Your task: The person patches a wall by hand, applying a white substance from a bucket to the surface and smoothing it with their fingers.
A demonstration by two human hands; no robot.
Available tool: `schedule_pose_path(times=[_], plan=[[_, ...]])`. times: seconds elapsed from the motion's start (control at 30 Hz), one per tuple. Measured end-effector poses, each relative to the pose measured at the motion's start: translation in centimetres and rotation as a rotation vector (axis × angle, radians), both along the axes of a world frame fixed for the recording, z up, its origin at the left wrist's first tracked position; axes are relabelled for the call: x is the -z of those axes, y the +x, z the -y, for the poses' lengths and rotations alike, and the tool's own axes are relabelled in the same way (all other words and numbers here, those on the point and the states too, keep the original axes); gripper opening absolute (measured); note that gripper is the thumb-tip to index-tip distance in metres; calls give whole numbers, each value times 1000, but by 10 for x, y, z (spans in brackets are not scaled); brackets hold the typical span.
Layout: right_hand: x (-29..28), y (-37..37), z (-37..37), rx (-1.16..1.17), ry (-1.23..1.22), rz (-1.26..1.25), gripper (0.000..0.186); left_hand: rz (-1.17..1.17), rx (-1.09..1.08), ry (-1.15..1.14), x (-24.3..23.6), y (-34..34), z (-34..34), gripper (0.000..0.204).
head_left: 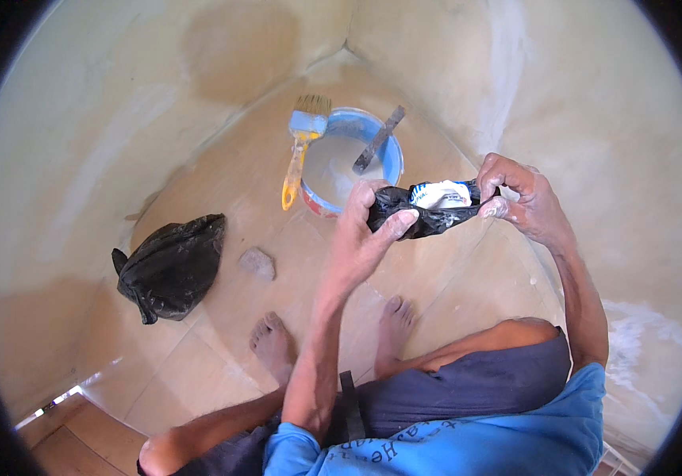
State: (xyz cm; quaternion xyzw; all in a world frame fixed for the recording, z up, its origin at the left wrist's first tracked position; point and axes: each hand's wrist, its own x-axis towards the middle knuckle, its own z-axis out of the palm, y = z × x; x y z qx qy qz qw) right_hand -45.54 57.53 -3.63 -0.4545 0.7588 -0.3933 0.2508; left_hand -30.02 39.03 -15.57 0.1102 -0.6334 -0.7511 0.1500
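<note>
Black bag (428, 221) up over the floor (206, 369), white packet (440, 195) showing! Beyond, partly behind the left hand (359, 238), stands a bucket (394, 164), brush (303, 143) at its left rim, stick (379, 140) inside; another bag (172, 270) and a stone (257, 263) lie left. The held bag runs crosswise, mouth turned up; left thumb and fingers clamp one end, right hand (530, 198) pinches the other.

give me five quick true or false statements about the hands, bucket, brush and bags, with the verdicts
1. The left hand and right hand both hold the black plastic bundle. True.
2. The brush handle is red. False: the brush has a yellow handle.
3. A dark strip slants inside the blue bucket. True.
4. The larger black bag hangs on the wall. False: the larger black bag lies on the floor.
5. A grey lump lies right of that bag. True.
</note>
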Motion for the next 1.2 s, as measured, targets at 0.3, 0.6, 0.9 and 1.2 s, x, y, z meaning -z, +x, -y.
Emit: schedule_pose_path(times=[0.3,0.6,0.9,1.2], plan=[[-1,20,-16,-270,133,-487,21,317,478,-514,-51,-10,46,24],[-12,48,12,-388,60,-689,16,351,597,-1463,-90,26,91,30],[-23,92,84,-522,-13,-416,36,1064,164,-653,-138,141,167,31],[7,125,166,-737,-31,-350,18,561,-146,-43,-117,254,163,26]])
